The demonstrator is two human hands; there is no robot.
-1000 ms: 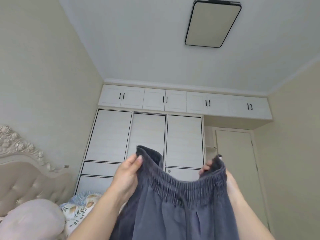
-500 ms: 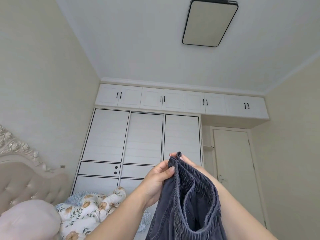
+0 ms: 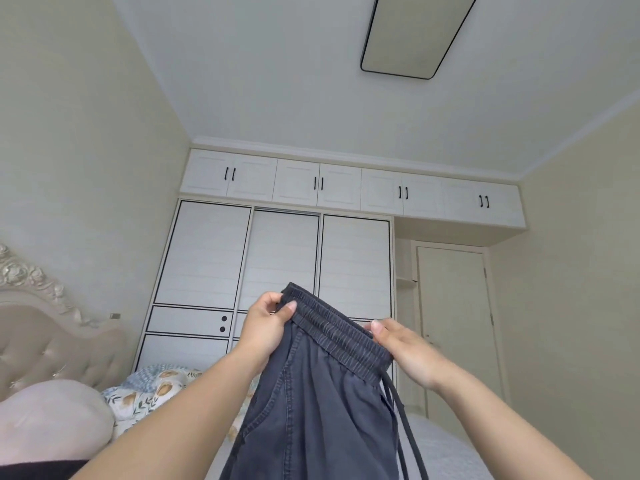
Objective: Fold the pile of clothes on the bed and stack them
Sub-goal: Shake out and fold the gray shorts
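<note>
A pair of dark grey trousers [image 3: 318, 420] with an elastic waistband hangs in the air in front of me, folded in half lengthwise. My left hand [image 3: 268, 327] pinches the far end of the waistband. My right hand [image 3: 403, 348] grips its near end, where a dark drawstring dangles down. A floral garment [image 3: 152, 389] lies on the bed [image 3: 446, 452] to the lower left. The trouser legs run out of view below.
A padded headboard [image 3: 52, 337] and a pink pillow [image 3: 52, 424] stand at the left. White wardrobes [image 3: 277, 265] fill the far wall, with a closed door [image 3: 453, 323] to their right. Something dark lies at the bottom left edge.
The waistband first closed up, then my right hand slid away along it to the right, so the folded waistband is now stretched flat between both hands. The view tilted slightly down.
</note>
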